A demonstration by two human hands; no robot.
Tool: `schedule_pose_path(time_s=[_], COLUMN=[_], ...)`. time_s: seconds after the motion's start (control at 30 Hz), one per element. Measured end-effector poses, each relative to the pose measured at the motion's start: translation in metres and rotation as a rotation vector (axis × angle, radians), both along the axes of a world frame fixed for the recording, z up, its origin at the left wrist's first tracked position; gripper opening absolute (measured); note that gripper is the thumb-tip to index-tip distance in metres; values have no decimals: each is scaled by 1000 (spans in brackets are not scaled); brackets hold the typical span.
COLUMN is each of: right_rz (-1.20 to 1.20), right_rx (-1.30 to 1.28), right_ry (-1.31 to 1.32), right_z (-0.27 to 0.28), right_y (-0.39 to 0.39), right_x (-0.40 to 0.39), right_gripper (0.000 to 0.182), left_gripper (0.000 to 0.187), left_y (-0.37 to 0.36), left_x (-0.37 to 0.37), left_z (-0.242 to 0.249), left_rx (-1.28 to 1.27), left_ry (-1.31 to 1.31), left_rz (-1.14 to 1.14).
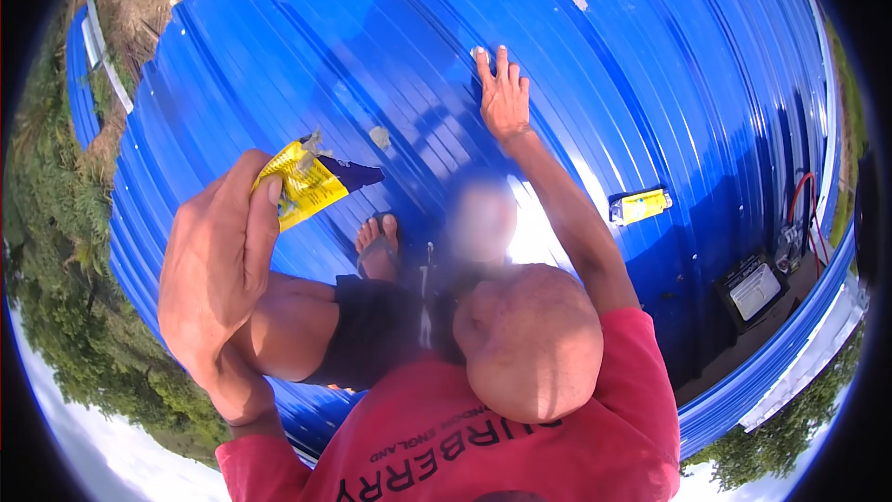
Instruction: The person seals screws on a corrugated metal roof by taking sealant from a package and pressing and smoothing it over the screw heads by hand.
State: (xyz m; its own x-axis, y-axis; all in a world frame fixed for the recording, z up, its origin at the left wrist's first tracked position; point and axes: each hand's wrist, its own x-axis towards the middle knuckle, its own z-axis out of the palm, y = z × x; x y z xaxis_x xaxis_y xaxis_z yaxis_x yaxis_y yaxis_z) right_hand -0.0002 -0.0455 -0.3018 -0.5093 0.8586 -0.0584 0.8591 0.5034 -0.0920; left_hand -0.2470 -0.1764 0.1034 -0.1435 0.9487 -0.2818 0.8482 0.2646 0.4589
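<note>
My left hand (214, 265) is pinching the torn yellow packet (314, 188), near left. My right hand (505, 102), grasping nothing I can see, touches a pale dab (474, 53) on the far blue sheet (595, 84). Pressing, I'd judge; the next move calls for light fingertips.

The left hand (209, 260) pinches a torn yellow packet (311, 183). The right hand (505, 104) reaches out over the ribbed blue roof (576, 65), fingers spread, fingertips at a small pale patch (480, 54). Right of that arm, a yellow tube (641, 206) lies on the roof, near a black box (751, 290).
</note>
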Motion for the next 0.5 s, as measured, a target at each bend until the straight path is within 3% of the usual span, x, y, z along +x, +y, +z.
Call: schedule_pose_path(time_s=[0.17, 0.27, 0.37, 0.5], right_rz=[17, -24, -99, -148], right_rx=[28, -63, -119, -46], right_ry=[-63, 56, 139, 224], right_z=[-4, 1, 9, 2], right_y=[16, 15, 2, -22], right_x=[-1, 4, 1, -14], right_gripper=[54, 58, 72, 79], left_gripper=[18, 18, 18, 18], left_y=[-1, -1, 1, 4], left_x=[-2, -3, -3, 0], left_z=[0, 1, 3, 1], left_rx=[-1, -19, -60, -38], left_ry=[5, -6, -26, -10], left_rz=[2, 39, 55, 29])
